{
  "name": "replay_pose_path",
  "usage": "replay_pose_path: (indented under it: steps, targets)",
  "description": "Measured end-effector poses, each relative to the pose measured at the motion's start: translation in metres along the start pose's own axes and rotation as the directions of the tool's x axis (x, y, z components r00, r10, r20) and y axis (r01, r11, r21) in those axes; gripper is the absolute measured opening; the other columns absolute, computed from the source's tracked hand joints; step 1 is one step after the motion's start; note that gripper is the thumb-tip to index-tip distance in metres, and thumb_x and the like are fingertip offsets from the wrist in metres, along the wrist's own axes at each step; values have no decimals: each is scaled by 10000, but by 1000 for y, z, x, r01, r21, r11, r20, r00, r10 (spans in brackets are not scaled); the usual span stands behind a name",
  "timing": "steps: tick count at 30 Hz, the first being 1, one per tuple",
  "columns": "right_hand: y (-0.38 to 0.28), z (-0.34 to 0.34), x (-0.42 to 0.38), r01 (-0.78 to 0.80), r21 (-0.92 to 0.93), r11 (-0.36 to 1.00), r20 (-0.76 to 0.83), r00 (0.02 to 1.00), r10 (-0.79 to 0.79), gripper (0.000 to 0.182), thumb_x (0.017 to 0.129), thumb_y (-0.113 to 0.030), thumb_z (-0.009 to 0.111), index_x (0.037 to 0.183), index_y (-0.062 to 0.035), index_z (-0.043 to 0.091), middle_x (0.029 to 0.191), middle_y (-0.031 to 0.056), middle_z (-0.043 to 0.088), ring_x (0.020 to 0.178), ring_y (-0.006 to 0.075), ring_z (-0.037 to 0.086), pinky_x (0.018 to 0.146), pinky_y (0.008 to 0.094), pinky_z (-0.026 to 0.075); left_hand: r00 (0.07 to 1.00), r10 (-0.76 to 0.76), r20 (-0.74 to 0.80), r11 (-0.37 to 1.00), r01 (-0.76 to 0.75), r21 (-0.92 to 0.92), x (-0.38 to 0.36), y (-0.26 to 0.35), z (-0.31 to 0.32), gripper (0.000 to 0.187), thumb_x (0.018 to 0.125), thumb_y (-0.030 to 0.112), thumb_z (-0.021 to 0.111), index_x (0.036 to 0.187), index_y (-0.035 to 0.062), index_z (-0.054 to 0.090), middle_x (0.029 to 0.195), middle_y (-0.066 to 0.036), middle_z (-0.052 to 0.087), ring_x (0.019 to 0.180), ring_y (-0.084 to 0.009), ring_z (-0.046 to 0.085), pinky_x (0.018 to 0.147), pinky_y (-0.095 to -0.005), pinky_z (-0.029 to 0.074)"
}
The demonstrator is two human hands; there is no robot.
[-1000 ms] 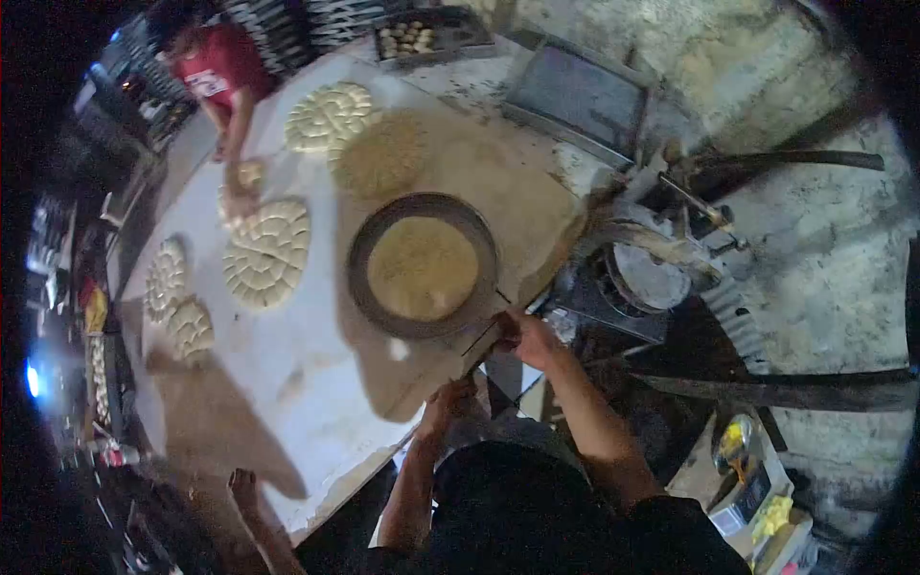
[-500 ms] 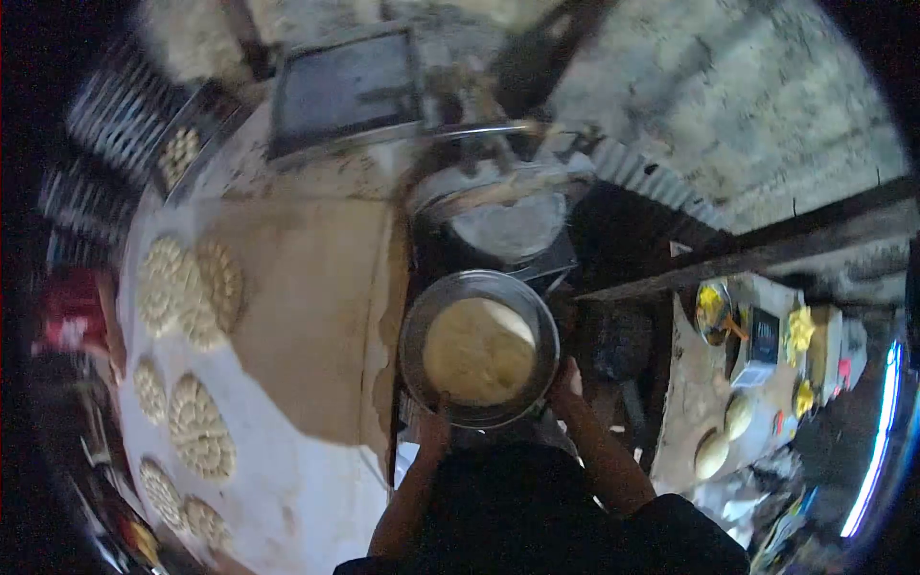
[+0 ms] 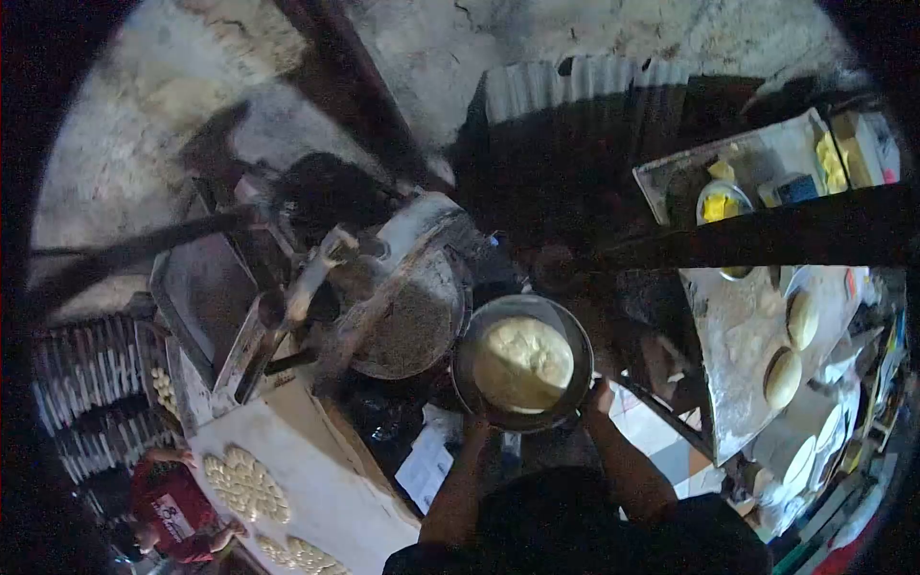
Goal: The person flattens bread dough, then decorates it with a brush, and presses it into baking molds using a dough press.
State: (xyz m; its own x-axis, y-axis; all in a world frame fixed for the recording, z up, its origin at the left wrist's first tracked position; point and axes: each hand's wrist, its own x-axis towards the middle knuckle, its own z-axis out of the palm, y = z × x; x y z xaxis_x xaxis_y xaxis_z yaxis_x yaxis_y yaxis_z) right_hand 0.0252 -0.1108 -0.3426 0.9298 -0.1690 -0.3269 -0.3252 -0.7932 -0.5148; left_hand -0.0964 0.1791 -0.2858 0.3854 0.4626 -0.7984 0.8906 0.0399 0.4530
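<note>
A round metal bowl point(image 3: 462, 369) is held in front of my body, with a large mass of pale dough point(image 3: 527, 359) inside it. Half of the dough lies in shadow. My left hand point(image 3: 477, 424) grips the bowl's near left rim. On its near right side, my right hand point(image 3: 600, 395) is closed around the edge. The fingers of both hands are partly hidden beneath the bowl. Just beyond it, to the left, stands a large round mixer bowl point(image 3: 407, 321) under a worn metal frame.
At left, a floured table point(image 3: 331, 470) bears shaped dough pieces point(image 3: 244, 484); a person in a red shirt point(image 3: 174, 508) works beside it. On the right, another table point(image 3: 733, 331) holds two oval dough loaves point(image 3: 784, 377). A dark beam point(image 3: 767, 230) crosses above that table.
My view has swung to the right, away from the floured table. The bowl of dough has come along in both hands and now sits right of the mixer bowl.
</note>
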Motion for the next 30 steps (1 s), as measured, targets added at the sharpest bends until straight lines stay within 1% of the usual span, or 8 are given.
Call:
replay_pose_path:
  steps: [11, 14, 17, 22, 24, 26, 27, 30]
  targets:
    - [-220, 18, -31, -733, 451, 509, 848, 529, 10, 646, 996, -581, 398, 1240, -9, 572, 1000, 157, 690, 951, 302, 662, 793, 457, 541, 763, 646, -7, 759, -644, -97, -174, 262, -294, 308, 1002, 253, 587, 1154, -13, 627, 1121, -159, 679, 975, -218, 653, 918, -343, 498]
    - [-226, 67, -35, -533, 681, 503, 720, 612, -326, 798, 977, -683, 343, 1345, 8, 492, 1065, 206, 683, 992, 358, 679, 858, 512, 558, 354, 755, -552, 595, -723, 351, -193, 306, -349, 407, 925, 315, 693, 1162, -8, 619, 1009, -166, 725, 998, -221, 689, 864, -343, 522]
    - [-196, 169, -28, 34, 533, 845, 468, 821, -328, 720, 900, -529, 593, 1331, 37, 484, 989, 218, 661, 861, 359, 655, 744, 479, 539, 717, 616, -327, 588, -142, 796, -159, 314, -370, 479, 881, 420, 719, 1131, 16, 654, 964, -170, 731, 953, -267, 708, 842, -381, 532]
    - [-138, 314, 16, 14, 765, 644, 434, 727, -532, 736, 907, -654, 545, 1234, 4, 520, 1038, 251, 670, 914, 455, 673, 779, 590, 562, 532, 801, -274, 507, -360, 783, -142, 293, -376, 576, 868, 593, 641, 1019, 40, 707, 891, -183, 720, 859, -365, 704, 798, -464, 537]
    - [-277, 131, -32, -848, 505, 160, 849, 522, 82, 698, 862, -594, 656, 1257, -36, 517, 982, 247, 650, 859, 464, 662, 755, 614, 556, 519, 806, -285, 501, -341, 795, -144, 289, -377, 612, 865, 633, 616, 1006, 45, 713, 882, -194, 715, 842, -369, 703, 782, -476, 537]
    - [-269, 122, -39, 81, 622, 779, 374, 843, -387, 656, 861, -540, 679, 1266, -48, 522, 994, 227, 640, 891, 440, 654, 780, 577, 558, 586, 760, -282, 532, -310, 788, -146, 290, -379, 638, 863, 656, 598, 1014, 46, 709, 882, -209, 708, 843, -373, 699, 769, -481, 536]
    - [-258, 117, -43, 598, 361, 716, 199, 700, -686, 636, 861, -513, 690, 1270, -54, 525, 1000, 217, 634, 907, 429, 650, 792, 558, 560, 588, 757, -285, 550, -340, 763, -145, 290, -379, 642, 861, 655, 600, 1027, 44, 706, 886, -214, 707, 845, -379, 698, 767, -483, 535]
    - [-269, 141, 8, 84, 648, 757, 191, 944, -269, 505, 902, -397, 675, 1249, -50, 558, 1051, 137, 629, 956, 290, 610, 764, 445, 523, 598, 753, -275, 580, -405, 706, -135, 281, -380, 652, 856, 647, 610, 1056, 32, 694, 899, -230, 703, 853, -396, 693, 760, -488, 534]
